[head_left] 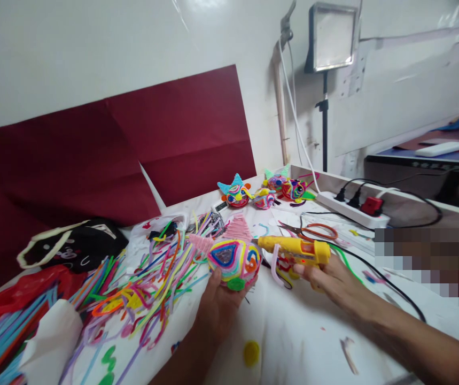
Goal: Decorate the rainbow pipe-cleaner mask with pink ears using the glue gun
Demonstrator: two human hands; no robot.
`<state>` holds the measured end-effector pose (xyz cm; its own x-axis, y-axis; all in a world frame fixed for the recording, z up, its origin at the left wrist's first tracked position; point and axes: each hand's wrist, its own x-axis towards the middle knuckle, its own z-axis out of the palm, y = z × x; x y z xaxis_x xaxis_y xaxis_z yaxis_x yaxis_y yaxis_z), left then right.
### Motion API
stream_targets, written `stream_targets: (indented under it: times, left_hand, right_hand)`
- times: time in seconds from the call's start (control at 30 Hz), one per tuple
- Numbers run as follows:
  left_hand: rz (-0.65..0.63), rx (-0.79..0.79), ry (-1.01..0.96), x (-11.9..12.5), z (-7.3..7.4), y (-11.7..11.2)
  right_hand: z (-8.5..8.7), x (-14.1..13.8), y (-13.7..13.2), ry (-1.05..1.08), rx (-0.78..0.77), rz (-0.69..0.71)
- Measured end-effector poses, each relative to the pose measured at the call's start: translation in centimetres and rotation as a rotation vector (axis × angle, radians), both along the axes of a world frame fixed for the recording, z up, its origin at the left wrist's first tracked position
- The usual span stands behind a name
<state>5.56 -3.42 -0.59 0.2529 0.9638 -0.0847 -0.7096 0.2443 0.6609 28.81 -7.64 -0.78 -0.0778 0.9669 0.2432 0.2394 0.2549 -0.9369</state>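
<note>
My left hand (223, 305) is closed around a round fish-shaped craft (233, 262) covered in coiled, multicoloured pipe cleaners, with pink fins on top and a green disc low on its front. In my right hand (329, 278) is a yellow hot glue gun (293, 248), gripped by its handle. The gun's nozzle points left, close to the upper right side of the craft; I cannot tell whether it touches. A pale pink pipe cleaner piece (276, 267) hangs by the gun's front. Behind the gun, another colourful craft piece is partly hidden.
Loose pipe cleaners (153, 299) cover the left of the table, beside a black bag (77, 243). Several finished crafts (237, 192) stand at the back. Orange-handled scissors (317, 231) lie behind the gun. A power strip (353, 208) and black cable (397, 283) run along the right.
</note>
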Motion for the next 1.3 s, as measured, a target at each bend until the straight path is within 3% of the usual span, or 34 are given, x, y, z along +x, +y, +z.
stream_targets:
  times: [1.3]
  left_hand:
    - [-0.06,0.031,-0.101,-0.75,-0.02,0.57]
  right_hand:
    - [0.59,-0.1,-0.33,-0.003,0.058,0.059]
